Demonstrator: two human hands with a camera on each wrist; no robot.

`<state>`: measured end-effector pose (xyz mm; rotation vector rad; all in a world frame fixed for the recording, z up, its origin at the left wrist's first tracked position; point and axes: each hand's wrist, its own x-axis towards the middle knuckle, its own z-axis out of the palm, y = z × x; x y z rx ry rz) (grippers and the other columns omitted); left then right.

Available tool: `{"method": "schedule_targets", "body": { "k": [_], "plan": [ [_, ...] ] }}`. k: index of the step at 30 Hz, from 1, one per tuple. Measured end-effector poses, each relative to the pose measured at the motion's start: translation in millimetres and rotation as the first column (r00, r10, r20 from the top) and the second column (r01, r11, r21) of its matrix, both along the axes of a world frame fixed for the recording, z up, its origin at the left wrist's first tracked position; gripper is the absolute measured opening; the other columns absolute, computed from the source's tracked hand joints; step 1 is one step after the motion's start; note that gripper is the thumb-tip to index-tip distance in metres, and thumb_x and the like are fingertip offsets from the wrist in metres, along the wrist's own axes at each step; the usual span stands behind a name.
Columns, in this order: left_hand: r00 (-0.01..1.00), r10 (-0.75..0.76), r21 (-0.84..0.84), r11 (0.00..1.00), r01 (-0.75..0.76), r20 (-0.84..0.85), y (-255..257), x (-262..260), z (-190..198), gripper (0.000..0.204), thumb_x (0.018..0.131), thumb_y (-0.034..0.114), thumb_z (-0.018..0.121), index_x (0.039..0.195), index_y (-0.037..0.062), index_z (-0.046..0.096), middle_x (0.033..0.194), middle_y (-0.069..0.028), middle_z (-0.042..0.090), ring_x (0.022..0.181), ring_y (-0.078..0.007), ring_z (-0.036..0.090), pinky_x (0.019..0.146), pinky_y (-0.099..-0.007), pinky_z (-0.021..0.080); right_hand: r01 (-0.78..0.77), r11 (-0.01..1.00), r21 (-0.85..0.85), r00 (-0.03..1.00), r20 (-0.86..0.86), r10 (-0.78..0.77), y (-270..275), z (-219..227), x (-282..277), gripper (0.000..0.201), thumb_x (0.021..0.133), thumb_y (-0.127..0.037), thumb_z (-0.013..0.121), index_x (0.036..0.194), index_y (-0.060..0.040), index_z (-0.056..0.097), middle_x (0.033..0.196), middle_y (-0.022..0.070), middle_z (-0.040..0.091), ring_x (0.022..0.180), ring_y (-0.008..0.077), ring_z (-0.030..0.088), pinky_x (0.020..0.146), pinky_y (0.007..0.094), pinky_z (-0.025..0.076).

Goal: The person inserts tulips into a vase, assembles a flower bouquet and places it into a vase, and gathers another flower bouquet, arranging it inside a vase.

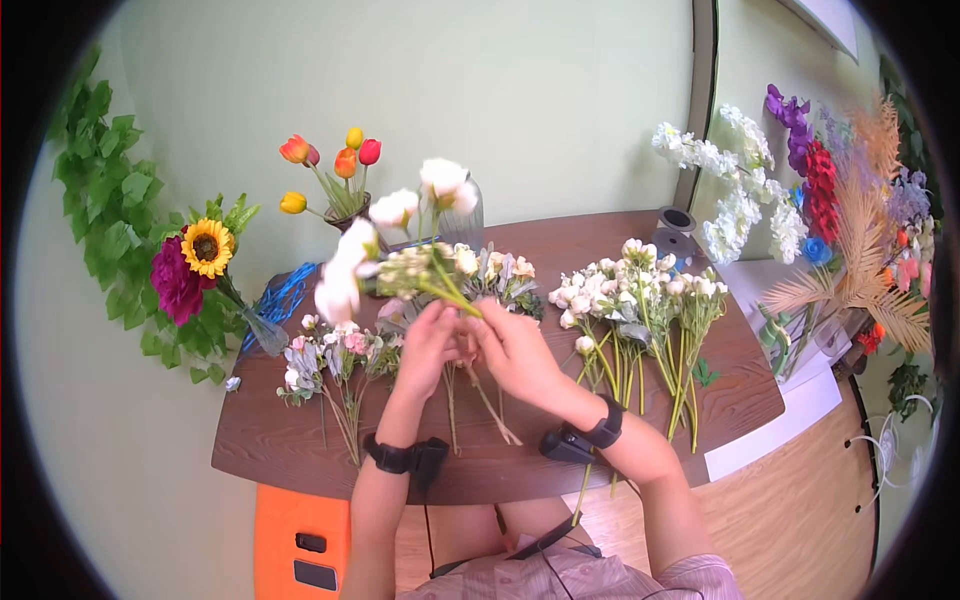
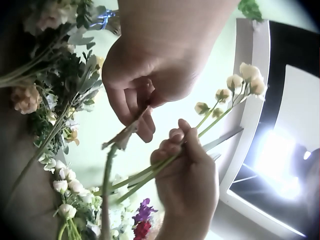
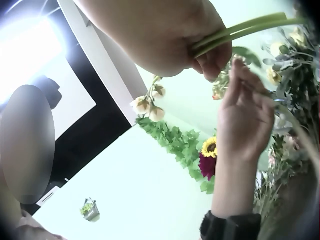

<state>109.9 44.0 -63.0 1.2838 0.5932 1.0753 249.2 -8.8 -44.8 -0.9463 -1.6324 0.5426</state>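
My right hand (image 1: pixel 518 352) grips several green stems (image 3: pixel 250 30) near the middle of the head view, above the table. White flowers (image 1: pixel 345 265) and small pale buds lean from the stems to the upper left, blurred in the head view. Close beside it, my left hand (image 1: pixel 428 350) pinches a brownish stem (image 2: pixel 106 185) with a pale, withered-looking leaf (image 2: pixel 122 136) between thumb and fingers. That stem hangs down below the hands in the head view. In the left wrist view the right hand's stems carry cream buds (image 2: pixel 222 95).
On the dark wooden table (image 1: pixel 745 400) lie white flowers (image 1: pixel 640 290) at right and pink-and-white sprays (image 1: pixel 335 360) at left. Behind stand a vase of tulips (image 1: pixel 345 200) and a clear glass vase (image 1: pixel 470 215). A sunflower (image 1: pixel 207 247) bunch is at the left edge, a tape roll (image 1: pixel 676 222) at back right.
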Motion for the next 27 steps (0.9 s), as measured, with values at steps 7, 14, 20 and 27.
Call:
{"method": "schedule_targets", "body": {
  "k": [7, 14, 20, 27],
  "plan": [
    [0.945, 0.023, 0.371, 0.923, 0.106, -0.326, 7.2, 77.2, -20.3, 0.013, 0.080, 0.014, 0.050, 0.086, 0.0022, 0.050, 0.065, -0.0024, 0.053, 0.052, -0.0084, 0.049, 0.044, -0.0210, 0.039, 0.016, 0.999, -0.049, 0.989, -0.145, -0.023, -15.7, 32.8, 26.4, 0.021, 0.093, -0.018, 0.037, 0.102, -0.0056, 0.051, 0.059, -0.0032, 0.042, 0.050, 0.0040, 0.038, 0.045, 0.0202, 0.034],
    [0.955, 0.028, 0.390, 0.916, 0.094, -0.295, 56.4, 101.5, -98.4, 0.016, 0.080, 0.014, 0.051, 0.089, 0.0010, 0.052, 0.069, -0.0026, 0.054, 0.057, -0.0100, 0.053, 0.049, -0.0218, 0.043, -0.112, 0.993, -0.040, 0.965, -0.245, 0.099, -13.1, 32.9, 35.5, 0.022, 0.093, -0.018, 0.038, 0.100, -0.0014, 0.051, 0.058, -0.0045, 0.036, 0.054, 0.0026, 0.034, 0.050, 0.0168, 0.030],
    [0.889, -0.096, 0.093, 0.984, 0.153, -0.447, 42.3, 82.3, -82.2, 0.041, 0.079, 0.016, 0.053, 0.112, -0.0064, 0.046, 0.105, -0.0171, 0.056, 0.103, -0.0238, 0.053, 0.085, -0.0306, 0.043, -0.127, 0.990, -0.065, 0.950, -0.296, 0.103, -9.3, 33.6, 35.1, 0.022, 0.094, -0.019, 0.037, 0.098, -0.0030, 0.050, 0.059, -0.0050, 0.037, 0.053, 0.0026, 0.032, 0.047, 0.0167, 0.027],
    [0.889, -0.093, 0.131, 0.977, 0.168, -0.448, 8.0, 46.0, -31.3, 0.032, 0.086, 0.016, 0.050, 0.112, -0.0029, 0.048, 0.111, -0.0140, 0.054, 0.105, -0.0200, 0.051, 0.091, -0.0296, 0.038, -0.171, 0.964, -0.206, 0.905, -0.419, 0.071, 7.8, 19.4, 37.3, 0.018, 0.093, -0.013, 0.033, 0.106, -0.0063, 0.044, 0.067, -0.0024, 0.043, 0.049, 0.0025, 0.034, 0.043, 0.0165, 0.028]
  ]
}}
